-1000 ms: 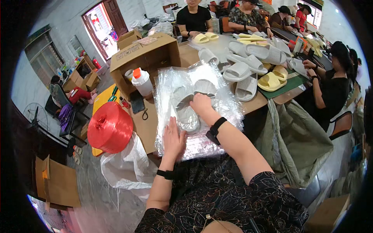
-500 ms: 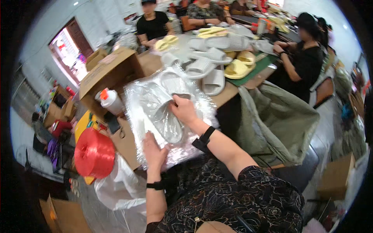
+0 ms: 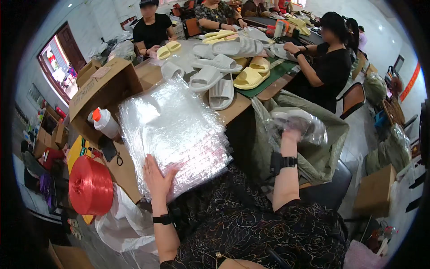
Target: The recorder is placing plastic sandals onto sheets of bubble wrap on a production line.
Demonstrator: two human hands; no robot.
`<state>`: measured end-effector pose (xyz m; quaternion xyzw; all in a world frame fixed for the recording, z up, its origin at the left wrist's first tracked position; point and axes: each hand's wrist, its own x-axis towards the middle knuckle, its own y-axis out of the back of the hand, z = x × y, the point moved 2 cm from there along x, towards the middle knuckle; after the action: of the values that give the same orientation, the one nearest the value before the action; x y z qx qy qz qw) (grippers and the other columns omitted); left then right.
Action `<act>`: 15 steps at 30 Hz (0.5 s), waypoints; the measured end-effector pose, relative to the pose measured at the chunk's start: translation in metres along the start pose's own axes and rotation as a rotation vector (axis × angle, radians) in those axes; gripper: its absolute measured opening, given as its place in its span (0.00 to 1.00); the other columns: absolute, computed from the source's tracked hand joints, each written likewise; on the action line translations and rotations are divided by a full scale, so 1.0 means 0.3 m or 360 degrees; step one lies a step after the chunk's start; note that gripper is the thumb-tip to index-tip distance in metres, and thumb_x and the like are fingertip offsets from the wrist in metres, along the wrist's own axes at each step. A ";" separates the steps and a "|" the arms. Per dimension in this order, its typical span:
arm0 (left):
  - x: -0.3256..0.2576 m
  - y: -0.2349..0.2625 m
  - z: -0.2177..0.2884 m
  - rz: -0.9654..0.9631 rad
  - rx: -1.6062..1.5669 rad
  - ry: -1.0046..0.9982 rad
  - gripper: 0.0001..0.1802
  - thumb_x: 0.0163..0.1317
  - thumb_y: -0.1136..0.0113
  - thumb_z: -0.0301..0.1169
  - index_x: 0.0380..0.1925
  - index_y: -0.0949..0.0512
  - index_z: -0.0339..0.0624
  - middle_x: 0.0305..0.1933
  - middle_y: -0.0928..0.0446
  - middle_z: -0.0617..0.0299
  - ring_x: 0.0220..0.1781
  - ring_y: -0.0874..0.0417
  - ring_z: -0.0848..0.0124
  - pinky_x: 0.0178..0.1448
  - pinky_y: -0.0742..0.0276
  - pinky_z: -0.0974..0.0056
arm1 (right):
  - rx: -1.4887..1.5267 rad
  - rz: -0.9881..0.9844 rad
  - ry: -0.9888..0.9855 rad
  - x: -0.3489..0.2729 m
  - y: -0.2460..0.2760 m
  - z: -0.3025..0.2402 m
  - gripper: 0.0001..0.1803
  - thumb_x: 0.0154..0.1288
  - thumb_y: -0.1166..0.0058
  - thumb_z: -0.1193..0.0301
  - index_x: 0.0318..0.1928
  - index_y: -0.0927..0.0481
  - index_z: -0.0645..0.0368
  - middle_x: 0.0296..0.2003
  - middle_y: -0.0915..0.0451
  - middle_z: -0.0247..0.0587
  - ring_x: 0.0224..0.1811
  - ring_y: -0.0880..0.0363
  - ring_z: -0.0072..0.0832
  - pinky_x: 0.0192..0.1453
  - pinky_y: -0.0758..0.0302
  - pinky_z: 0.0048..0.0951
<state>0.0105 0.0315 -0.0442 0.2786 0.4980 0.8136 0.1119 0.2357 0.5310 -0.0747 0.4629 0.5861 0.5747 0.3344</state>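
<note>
Holding bagged grey slippers (image 3: 302, 117), the right hand (image 3: 291, 135) is hovering over the green sack (image 3: 332, 154); the left hand (image 3: 157, 178) is resting, thumb wide, on clear bags (image 3: 177, 127).

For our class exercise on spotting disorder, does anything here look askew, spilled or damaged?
Nothing looks spilled or damaged. Mildly untidy: the stack of clear bags has ragged, uneven edges, and the heaped grey slippers overlap at different angles.
</note>
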 end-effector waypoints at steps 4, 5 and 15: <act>0.019 0.009 0.034 -0.0059 0.0004 -0.0004 0.61 0.53 0.31 0.59 0.75 0.48 0.31 0.78 0.43 0.42 0.79 0.44 0.47 0.81 0.53 0.47 | 0.1942 0.0177 -0.0537 -0.031 -0.015 0.041 0.15 0.74 0.54 0.60 0.52 0.25 0.54 0.43 0.27 0.39 0.42 0.30 0.34 0.45 0.35 0.37; 0.022 0.006 0.028 -0.0046 0.0009 0.0011 0.61 0.53 0.31 0.59 0.75 0.48 0.31 0.78 0.43 0.42 0.79 0.44 0.47 0.81 0.53 0.47 | 0.2435 0.0197 -0.0669 -0.038 -0.028 0.040 0.14 0.74 0.54 0.60 0.49 0.25 0.55 0.38 0.28 0.38 0.37 0.32 0.31 0.39 0.36 0.34; 0.027 0.001 0.022 -0.0003 -0.0036 -0.0054 0.61 0.54 0.35 0.63 0.73 0.46 0.28 0.76 0.42 0.37 0.79 0.44 0.45 0.81 0.54 0.46 | 0.2393 0.0114 0.0783 0.138 0.236 -0.638 0.22 0.67 0.41 0.70 0.58 0.24 0.68 0.37 0.20 0.37 0.32 0.24 0.21 0.36 0.27 0.24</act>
<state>0.0075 0.0401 -0.0388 0.2905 0.4871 0.8142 0.1242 0.0556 0.4933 0.0230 0.4431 0.8591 0.1208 -0.2260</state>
